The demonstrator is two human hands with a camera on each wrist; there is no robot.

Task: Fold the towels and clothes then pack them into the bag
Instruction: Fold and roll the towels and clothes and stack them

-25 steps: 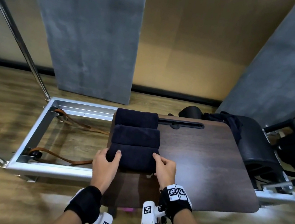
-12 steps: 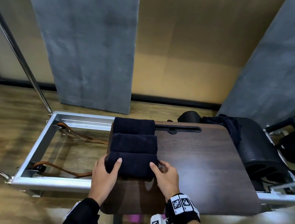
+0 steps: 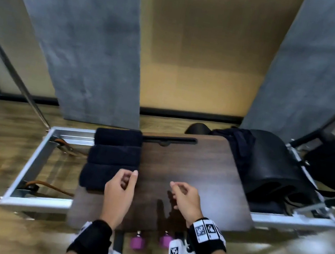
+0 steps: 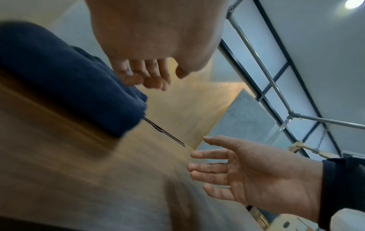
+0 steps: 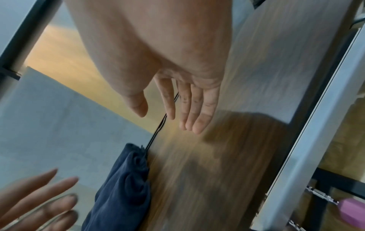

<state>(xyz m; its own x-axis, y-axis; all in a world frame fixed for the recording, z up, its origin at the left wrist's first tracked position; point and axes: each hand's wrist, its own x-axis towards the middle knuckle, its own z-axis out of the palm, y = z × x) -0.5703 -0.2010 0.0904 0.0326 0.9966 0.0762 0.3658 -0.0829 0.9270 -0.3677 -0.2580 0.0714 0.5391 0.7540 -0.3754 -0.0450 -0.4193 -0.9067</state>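
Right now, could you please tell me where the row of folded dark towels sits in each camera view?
Head: towels left of centre, on the table's left end.
Left wrist: upper left, under the left hand.
Right wrist: bottom centre.
Shared landmark: the table's black slot, starting at the towels.

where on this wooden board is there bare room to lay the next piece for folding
Bare wood runs from the folded towels rightward to the black pad, behind both hands. The board's left edge is crowded with towels; dark clothes overhang its far right corner.
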